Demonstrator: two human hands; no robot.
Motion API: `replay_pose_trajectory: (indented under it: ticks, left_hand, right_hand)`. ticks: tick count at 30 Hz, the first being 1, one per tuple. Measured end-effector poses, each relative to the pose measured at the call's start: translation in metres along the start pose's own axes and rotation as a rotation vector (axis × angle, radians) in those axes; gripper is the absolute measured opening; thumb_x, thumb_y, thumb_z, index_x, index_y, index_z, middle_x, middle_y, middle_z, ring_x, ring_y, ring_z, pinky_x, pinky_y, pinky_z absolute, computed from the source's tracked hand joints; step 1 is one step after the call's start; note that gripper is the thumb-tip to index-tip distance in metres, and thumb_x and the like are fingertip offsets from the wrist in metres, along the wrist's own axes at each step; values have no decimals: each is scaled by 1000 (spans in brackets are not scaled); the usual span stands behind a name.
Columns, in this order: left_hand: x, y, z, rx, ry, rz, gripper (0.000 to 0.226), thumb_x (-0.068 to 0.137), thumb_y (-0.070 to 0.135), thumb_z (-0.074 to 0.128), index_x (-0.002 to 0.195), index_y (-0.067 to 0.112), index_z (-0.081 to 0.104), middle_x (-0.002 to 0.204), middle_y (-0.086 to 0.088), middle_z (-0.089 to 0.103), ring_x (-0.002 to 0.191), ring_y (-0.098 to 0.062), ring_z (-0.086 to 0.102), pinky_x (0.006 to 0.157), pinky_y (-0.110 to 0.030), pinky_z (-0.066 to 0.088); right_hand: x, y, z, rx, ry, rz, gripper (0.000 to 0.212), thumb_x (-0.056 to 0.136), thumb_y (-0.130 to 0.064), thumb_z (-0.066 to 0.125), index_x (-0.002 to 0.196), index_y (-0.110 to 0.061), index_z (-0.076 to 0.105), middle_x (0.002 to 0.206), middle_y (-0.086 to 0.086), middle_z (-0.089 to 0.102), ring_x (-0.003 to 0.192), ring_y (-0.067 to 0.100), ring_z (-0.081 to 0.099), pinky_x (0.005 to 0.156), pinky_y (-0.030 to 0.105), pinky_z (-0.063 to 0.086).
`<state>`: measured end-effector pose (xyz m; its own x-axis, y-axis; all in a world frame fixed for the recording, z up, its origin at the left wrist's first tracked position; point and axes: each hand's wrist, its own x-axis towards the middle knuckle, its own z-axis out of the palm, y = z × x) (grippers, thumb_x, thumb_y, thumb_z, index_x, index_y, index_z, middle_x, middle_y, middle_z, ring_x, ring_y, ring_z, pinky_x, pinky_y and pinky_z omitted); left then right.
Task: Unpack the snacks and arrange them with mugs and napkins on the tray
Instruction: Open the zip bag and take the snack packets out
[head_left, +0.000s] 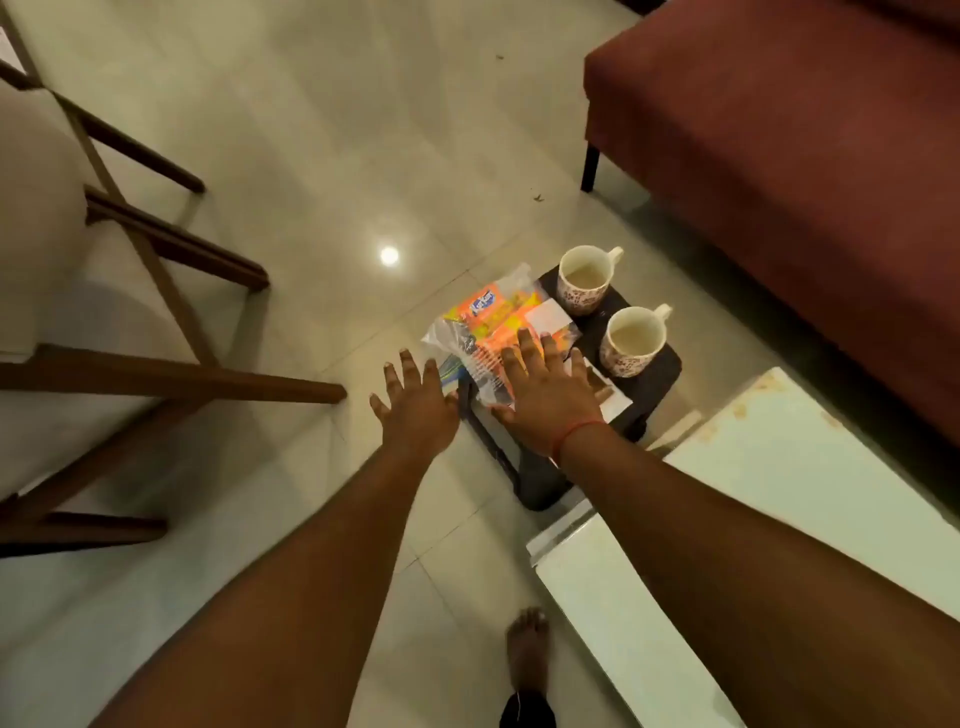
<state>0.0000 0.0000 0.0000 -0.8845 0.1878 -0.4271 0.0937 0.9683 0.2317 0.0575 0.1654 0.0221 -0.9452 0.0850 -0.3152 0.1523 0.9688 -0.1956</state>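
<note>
A clear plastic bag of snacks (498, 317) with orange packets inside lies on a small black stool or tray (654, 374) low on the floor. Two patterned white mugs stand on its right side, one farther (584, 280) and one nearer (634, 338). A white napkin (615, 400) shows under my right hand. My right hand (545, 395) hovers flat with fingers spread over the bag's near end. My left hand (415, 405) is spread open just left of the bag, holding nothing. Whether either hand touches the bag is unclear.
A maroon sofa (779, 156) fills the upper right. A glass-topped table (753, 519) sits at the lower right. Wooden chair legs (171, 384) and a pale cushion are at the left. My bare foot (527, 654) stands on the tiled floor.
</note>
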Motion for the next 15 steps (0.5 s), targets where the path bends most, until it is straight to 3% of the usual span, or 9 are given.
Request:
replay_pose_trajectory:
  ticks: [3,6,8,11,13,15]
  left_hand:
    - [28,-6,11,-369,93,-159,87,93,27,63,156,12,5,162,-15,20,148,-35,21,117,-54,27]
    - [49,-3,22,-703,54,-276,95,91,23,69,156,13,1,155,-13,37,137,-33,43,106,-41,40]
    - [62,-4,27,-827,27,-298,78,92,19,67,153,13,19,148,-11,48,132,-31,50,99,-38,43]
    - [77,-9,34,-808,45,-279,32,93,18,63,124,11,58,121,-12,66,114,-29,62,89,-34,50]
    - [79,-10,31,-787,84,-292,20,94,18,62,113,11,63,113,-11,68,108,-28,64,92,-38,55]
    - [75,-7,22,-749,131,-280,21,96,20,60,115,11,63,115,-9,67,107,-23,63,94,-39,55]
  right_hand:
    - [27,-11,20,-13,0,7,90,90,-67,41,156,-19,4,165,10,-3,151,37,0,117,62,8]
    - [43,-20,43,21,25,8,95,87,-62,53,155,-18,4,164,12,0,150,41,5,115,63,14]
    - [51,-24,59,37,39,16,91,89,-53,58,155,-18,5,164,13,3,149,42,7,114,63,18]
    - [55,-30,78,42,85,37,74,95,-31,55,154,-18,12,163,14,10,148,44,13,113,62,27]
    - [57,-29,84,38,111,35,72,96,-24,56,153,-17,13,163,13,12,147,45,16,111,61,32]
    - [58,-26,80,55,92,25,73,97,-22,56,153,-17,11,164,12,10,147,44,15,111,60,33]
